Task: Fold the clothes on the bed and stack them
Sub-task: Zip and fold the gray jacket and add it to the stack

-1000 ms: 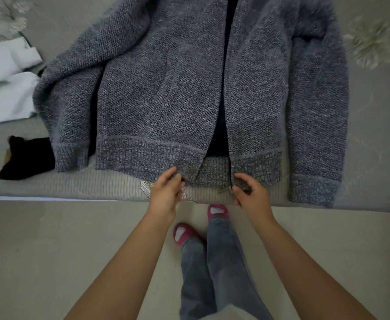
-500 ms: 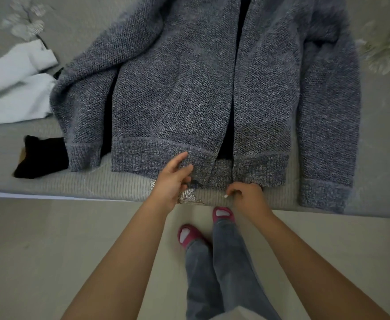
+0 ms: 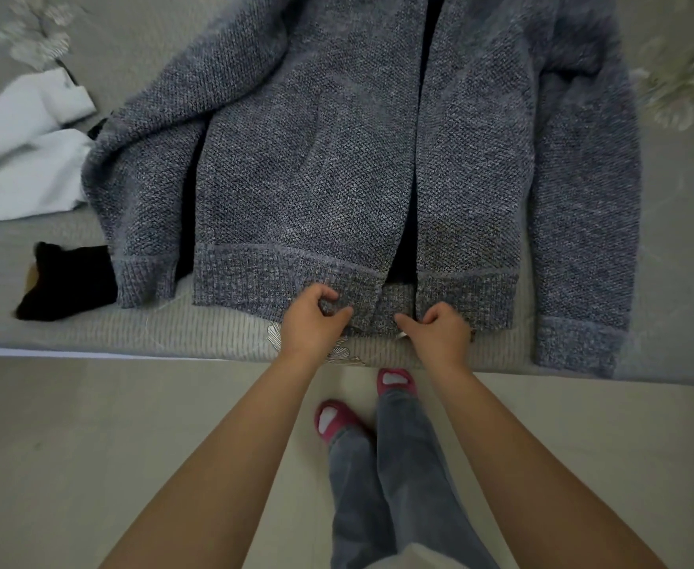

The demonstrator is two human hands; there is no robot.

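A grey knitted cardigan (image 3: 320, 166) lies flat and front-up on the bed (image 3: 685, 223), open down the middle, sleeves along its sides. My left hand (image 3: 310, 322) pinches the ribbed hem of the left front panel near the opening. My right hand (image 3: 439, 332) grips the hem of the right front panel just beside the opening. Both hands sit at the bed's near edge, close together.
A white garment (image 3: 21, 158) lies at the left of the bed, and a black garment (image 3: 66, 281) sits below it near the cardigan's left cuff. The bed's front edge runs across the middle; below are the pale floor (image 3: 90, 445) and my legs in pink slippers (image 3: 333, 418).
My left hand's fingers have curled from nearly straight to pinching the hem. My right hand stays on the other hem edge. The view has shifted slightly.
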